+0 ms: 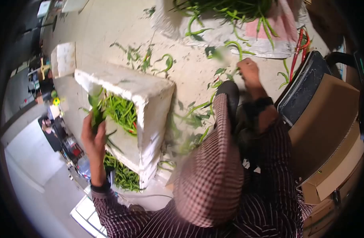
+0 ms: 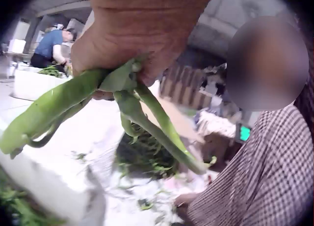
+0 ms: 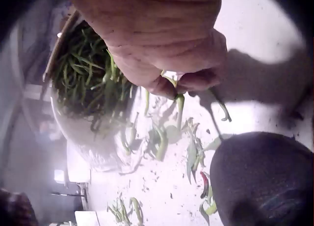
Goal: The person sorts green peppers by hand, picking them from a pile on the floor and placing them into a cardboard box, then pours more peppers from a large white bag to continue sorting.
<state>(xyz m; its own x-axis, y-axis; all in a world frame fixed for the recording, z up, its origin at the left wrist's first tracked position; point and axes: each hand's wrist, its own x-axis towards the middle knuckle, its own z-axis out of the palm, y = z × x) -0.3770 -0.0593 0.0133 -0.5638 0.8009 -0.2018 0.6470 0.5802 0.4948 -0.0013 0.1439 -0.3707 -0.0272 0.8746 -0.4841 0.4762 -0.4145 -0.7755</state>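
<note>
My left hand (image 1: 94,137) grips several green peppers (image 2: 54,105) by their stem ends, above the open side of a white foam box (image 1: 158,85) that holds more green peppers (image 1: 122,113). Out over the table, my right hand (image 1: 251,73) pinches a green pepper (image 3: 180,108) between thumb and fingers. Beyond that hand lies a heap of green peppers (image 1: 229,8) on a white and pink sack (image 1: 283,39).
Loose peppers (image 1: 168,63) and leaves are scattered on the table (image 1: 110,23). Red peppers (image 1: 297,55) lie near a dark chair (image 1: 305,83) and a cardboard box (image 1: 325,119) at the right. Another person (image 2: 49,46) bends over a white box.
</note>
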